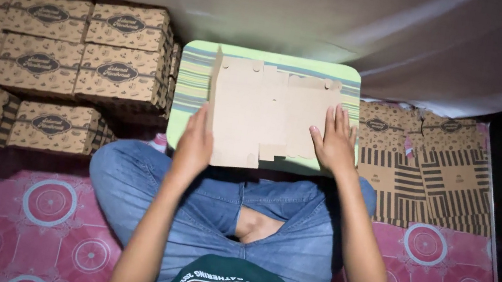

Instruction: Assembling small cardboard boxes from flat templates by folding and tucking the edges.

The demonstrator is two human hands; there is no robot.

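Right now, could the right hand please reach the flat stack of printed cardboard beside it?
Probably yes: the right hand rests on the blank, the stack lies just right, nothing between.

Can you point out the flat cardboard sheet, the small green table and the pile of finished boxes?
Flat cardboard sheet (249,110), head view: its plain brown middle.
Green table (192,78), head view: bare striped left edge.
Pile of finished boxes (118,69), head view: a box's printed side.

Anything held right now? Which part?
Flat cardboard sheet: left hand on its lower-left edge, right hand flat on its right side. Pressed, not lifted.
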